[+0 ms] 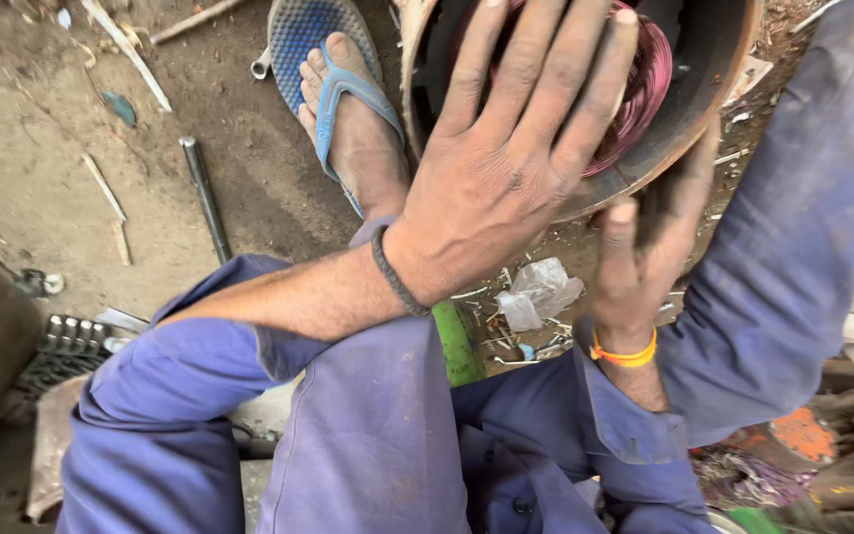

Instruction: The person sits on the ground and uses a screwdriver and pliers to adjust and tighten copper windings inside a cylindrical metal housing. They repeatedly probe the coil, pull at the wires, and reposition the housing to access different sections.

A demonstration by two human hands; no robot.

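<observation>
Left hand (506,158) flat, fingers spread, on rusty round motor shell (714,89) with reddish copper winding (644,89); right hand (644,247) grips rim.

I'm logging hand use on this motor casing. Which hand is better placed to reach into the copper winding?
Left. The left hand lies over the casing's open mouth, fingers on the copper winding. The right hand braces the motor casing from outside.

- The single head camera looks steeply down from very near, over the knees to the dirt ground (42,148) at upper left.
- The hands fill the frame centre.
</observation>
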